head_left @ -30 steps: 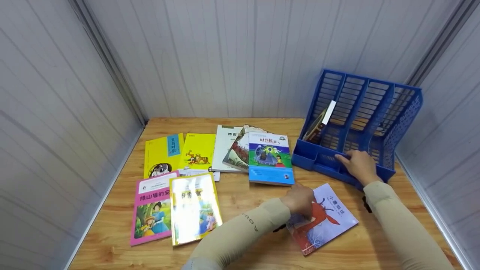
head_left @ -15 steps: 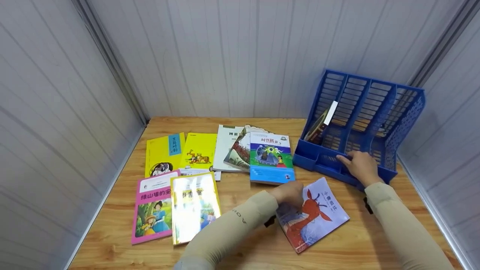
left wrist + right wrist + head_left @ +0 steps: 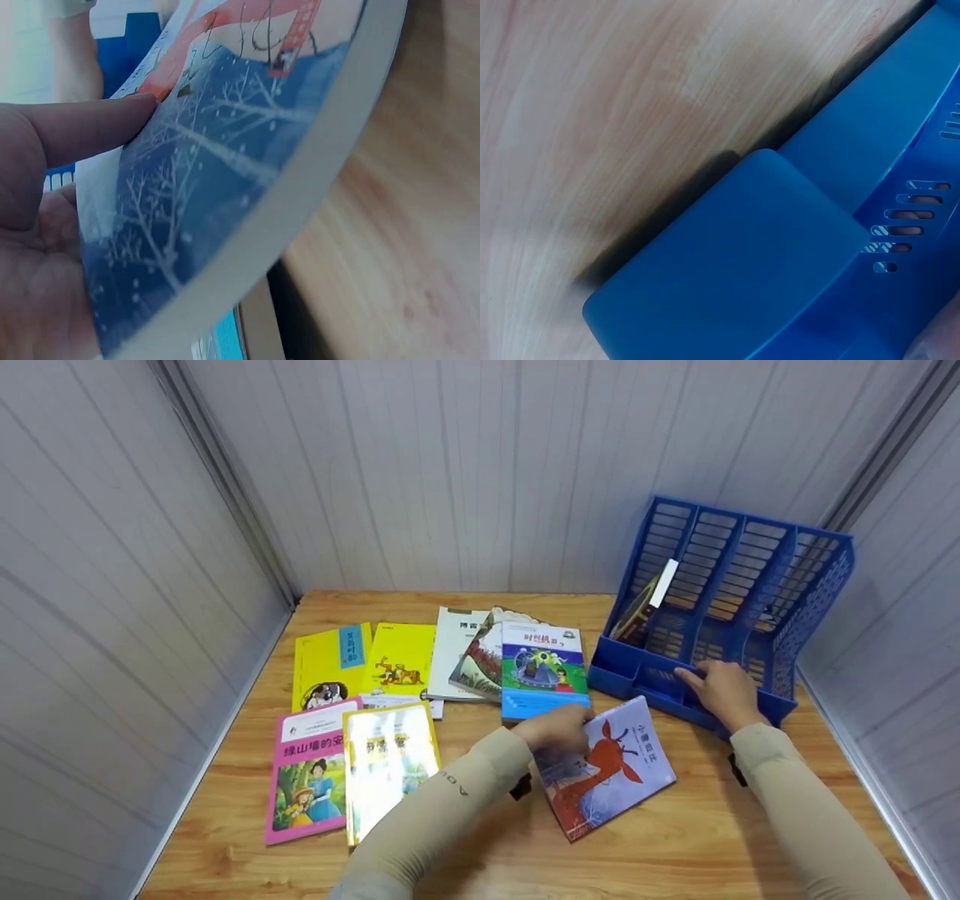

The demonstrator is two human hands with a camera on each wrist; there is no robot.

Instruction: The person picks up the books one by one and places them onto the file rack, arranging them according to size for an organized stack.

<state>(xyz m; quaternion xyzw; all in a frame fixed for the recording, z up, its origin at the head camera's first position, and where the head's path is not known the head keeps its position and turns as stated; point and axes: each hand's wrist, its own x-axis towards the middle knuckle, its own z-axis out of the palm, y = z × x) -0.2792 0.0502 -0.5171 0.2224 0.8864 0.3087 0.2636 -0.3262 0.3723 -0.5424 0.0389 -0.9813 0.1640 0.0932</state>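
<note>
My left hand (image 3: 556,732) grips a picture book (image 3: 611,769) with a red deer on a lilac cover, at its left edge. In the left wrist view the thumb presses on the book's snowy-tree cover (image 3: 225,142), and the palm shows behind the lower edge. The book's raised edge stands off the wooden table. At the right, my right hand (image 3: 724,694) holds the front wall of a blue file rack (image 3: 750,585), its fingers mostly hidden. One book (image 3: 646,606) leans in the rack's leftmost compartment. The right wrist view shows the rack's blue front (image 3: 727,262).
A blue-covered book (image 3: 544,671) lies over other books beside a white one (image 3: 454,652). Further left lie two yellow books, one with a tiger (image 3: 397,664). A pink book (image 3: 311,780) and a glossy yellow-edged book (image 3: 390,772) lie nearer. Pale panel walls (image 3: 480,472) surround the wooden table (image 3: 247,862).
My left hand has moved left and away from me, bringing the deer book with it, toward the blue-covered book. The right hand stays on the rack.
</note>
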